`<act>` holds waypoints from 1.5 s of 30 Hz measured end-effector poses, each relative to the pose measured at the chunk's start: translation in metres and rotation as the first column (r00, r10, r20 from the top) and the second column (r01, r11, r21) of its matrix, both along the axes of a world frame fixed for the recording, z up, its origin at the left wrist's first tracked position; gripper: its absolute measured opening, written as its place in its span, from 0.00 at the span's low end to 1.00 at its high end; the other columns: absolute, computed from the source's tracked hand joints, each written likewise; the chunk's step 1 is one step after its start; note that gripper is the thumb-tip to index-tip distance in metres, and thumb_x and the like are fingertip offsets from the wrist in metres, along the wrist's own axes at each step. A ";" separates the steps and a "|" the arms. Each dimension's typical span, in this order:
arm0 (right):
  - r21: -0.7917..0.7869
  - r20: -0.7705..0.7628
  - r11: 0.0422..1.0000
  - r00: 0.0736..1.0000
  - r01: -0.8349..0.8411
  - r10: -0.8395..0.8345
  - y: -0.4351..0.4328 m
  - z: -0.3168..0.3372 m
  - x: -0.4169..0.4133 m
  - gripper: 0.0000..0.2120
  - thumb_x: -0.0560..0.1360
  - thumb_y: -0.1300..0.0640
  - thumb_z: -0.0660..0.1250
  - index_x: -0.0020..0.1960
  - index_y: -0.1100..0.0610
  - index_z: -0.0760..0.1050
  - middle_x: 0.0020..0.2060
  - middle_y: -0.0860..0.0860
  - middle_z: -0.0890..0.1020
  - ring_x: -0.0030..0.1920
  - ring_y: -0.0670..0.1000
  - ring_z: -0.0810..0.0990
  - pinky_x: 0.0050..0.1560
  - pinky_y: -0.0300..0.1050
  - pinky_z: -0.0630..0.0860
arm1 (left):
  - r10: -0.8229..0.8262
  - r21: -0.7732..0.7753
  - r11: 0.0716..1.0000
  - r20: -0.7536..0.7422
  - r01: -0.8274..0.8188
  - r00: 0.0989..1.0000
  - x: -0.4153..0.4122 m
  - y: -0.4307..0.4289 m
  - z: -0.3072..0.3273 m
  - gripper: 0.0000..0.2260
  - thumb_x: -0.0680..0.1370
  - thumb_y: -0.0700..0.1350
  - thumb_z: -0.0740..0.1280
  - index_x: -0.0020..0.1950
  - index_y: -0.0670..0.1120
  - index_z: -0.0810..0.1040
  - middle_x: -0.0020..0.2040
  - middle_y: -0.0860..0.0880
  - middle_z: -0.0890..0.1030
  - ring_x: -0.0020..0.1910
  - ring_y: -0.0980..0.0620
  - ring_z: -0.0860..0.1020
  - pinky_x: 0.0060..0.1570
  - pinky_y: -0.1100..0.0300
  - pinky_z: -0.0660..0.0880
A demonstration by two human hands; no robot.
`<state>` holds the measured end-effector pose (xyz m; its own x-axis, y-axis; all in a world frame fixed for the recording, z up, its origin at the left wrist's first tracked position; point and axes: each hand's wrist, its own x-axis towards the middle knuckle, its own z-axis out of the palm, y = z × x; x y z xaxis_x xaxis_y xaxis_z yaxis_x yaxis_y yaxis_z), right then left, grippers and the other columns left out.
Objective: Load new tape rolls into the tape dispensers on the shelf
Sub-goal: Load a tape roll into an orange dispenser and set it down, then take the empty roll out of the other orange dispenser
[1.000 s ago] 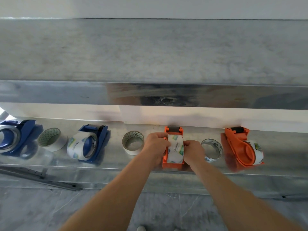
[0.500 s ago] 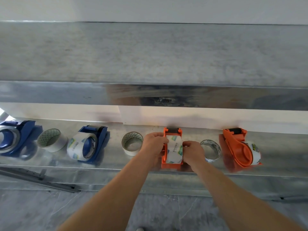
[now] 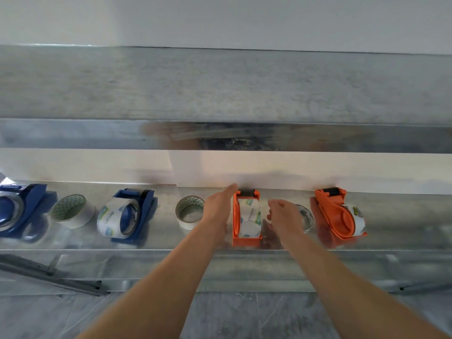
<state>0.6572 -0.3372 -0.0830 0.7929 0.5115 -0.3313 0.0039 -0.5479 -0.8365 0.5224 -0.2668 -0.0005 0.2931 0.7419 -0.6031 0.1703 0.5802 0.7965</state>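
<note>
A metal shelf (image 3: pixel 403 231) runs across the view, with a second metal shelf (image 3: pixel 220 89) above it and a white wall behind. On the lower shelf, near its middle, an orange tape dispenser (image 3: pixel 245 241) stands upright with a clear printed tape roll (image 3: pixel 249 217) seated in it, the black roller at its far end against the wall.

The left hand (image 3: pixel 219 209) lies flat and open along the left side of this dispenser, fingers stretched toward the wall, touching or almost touching its orange side; it grips nothing. The right hand (image 3: pixel 285 216) hovers just right of the dispenser with its fingers loosely curled and spread, holding nothing and apart from the roll.

Behind the right hand a loose clear tape roll (image 3: pixel 307 216) lies flat on the shelf, partly hidden. Farther right a second orange dispenser (image 3: pixel 335 214) lies tilted on its side with a roll (image 3: pixel 358 220) mounted on it.

Left of the left hand, a loose white roll (image 3: pixel 189 211) lies flat. Beyond it sits a blue dispenser (image 3: pixel 139 216) carrying a printed roll (image 3: pixel 115 217), then another loose white roll (image 3: pixel 72 211), then a second blue dispenser (image 3: pixel 22 206) cut off by the left edge.

Below the shelf, a grey metal rail (image 3: pixel 49 275) lies on the marbled floor (image 3: pixel 244 319) at the near left.
</note>
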 end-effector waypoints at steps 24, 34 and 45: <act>0.108 0.050 0.985 0.989 0.133 -0.139 -0.054 0.032 -0.010 0.23 0.72 0.38 0.58 0.32 0.57 0.75 0.32 0.54 0.79 0.45 0.66 0.81 0.50 0.68 0.79 | -0.169 0.293 0.948 0.143 0.122 0.975 -0.012 -0.036 0.024 0.09 0.80 0.55 0.63 0.44 0.52 0.77 0.40 0.59 0.75 0.37 0.65 0.74 0.36 0.66 0.67; 0.176 -0.018 0.977 0.993 0.117 -0.116 -0.085 0.050 0.016 0.21 0.74 0.43 0.61 0.36 0.59 0.79 0.34 0.52 0.80 0.46 0.57 0.83 0.55 0.67 0.79 | -0.038 0.533 0.846 0.025 0.019 0.999 0.018 -0.074 0.032 0.10 0.78 0.54 0.65 0.38 0.54 0.76 0.41 0.56 0.79 0.42 0.58 0.75 0.48 0.57 0.69; 0.266 -0.023 0.964 1.000 0.019 -0.014 -0.142 0.076 0.074 0.20 0.77 0.45 0.61 0.34 0.59 0.72 0.30 0.55 0.74 0.33 0.53 0.75 0.37 0.49 0.72 | 0.041 0.534 0.842 0.080 -0.077 0.996 0.079 -0.151 0.035 0.10 0.79 0.51 0.66 0.39 0.48 0.78 0.35 0.54 0.76 0.36 0.57 0.72 0.38 0.63 0.68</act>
